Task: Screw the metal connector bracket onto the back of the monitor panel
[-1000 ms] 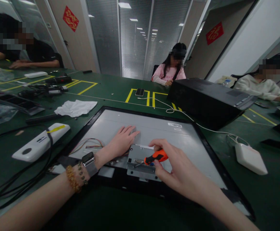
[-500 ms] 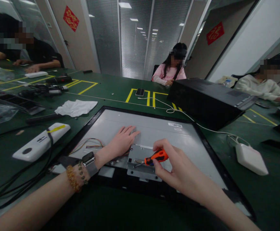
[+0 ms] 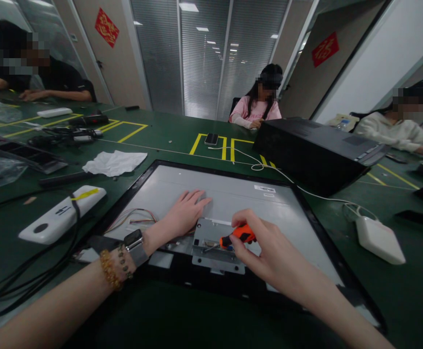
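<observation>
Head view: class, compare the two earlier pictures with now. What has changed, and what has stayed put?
The screwdriver has turned about its length, showing a different orange-and-black pattern; the right grip has shifted slightly on it. At upper left, a co-worker's hand reached rightward, then drew back. Nothing was newly taken or let go. The left grip, panel and bracket stayed put.
</observation>
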The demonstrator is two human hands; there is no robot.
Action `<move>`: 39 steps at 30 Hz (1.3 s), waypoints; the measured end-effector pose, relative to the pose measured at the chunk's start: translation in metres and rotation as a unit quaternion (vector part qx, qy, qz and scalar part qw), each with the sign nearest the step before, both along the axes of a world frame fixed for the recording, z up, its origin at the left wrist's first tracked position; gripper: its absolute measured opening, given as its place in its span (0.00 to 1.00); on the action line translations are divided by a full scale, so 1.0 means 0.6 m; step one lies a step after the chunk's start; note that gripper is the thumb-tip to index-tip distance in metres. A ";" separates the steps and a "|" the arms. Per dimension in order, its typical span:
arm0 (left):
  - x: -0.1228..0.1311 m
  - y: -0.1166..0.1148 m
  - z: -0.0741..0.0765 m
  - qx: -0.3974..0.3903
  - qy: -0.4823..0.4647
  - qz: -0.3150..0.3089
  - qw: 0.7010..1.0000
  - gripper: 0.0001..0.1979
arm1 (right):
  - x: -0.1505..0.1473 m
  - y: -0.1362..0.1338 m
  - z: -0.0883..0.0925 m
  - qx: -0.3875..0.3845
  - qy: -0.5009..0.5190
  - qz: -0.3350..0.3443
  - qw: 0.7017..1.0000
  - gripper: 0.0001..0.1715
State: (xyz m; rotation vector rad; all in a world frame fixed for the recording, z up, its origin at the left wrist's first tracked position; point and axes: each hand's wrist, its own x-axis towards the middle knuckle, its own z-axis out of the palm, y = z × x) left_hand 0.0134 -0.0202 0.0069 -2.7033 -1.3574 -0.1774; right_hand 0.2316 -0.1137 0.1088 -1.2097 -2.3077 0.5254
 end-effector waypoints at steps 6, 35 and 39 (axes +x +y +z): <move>0.001 -0.001 0.002 0.002 0.000 0.004 1.000 0.22 | 0.003 -0.009 0.012 -0.015 -0.026 0.002 1.000 0.11; -0.007 0.001 -0.007 0.011 -0.014 -0.013 1.000 0.22 | 0.011 0.016 -0.006 0.259 0.028 -0.118 0.958 0.10; -0.005 0.002 -0.007 0.005 -0.015 -0.010 1.000 0.22 | 0.010 0.016 -0.008 0.249 0.022 -0.118 0.961 0.10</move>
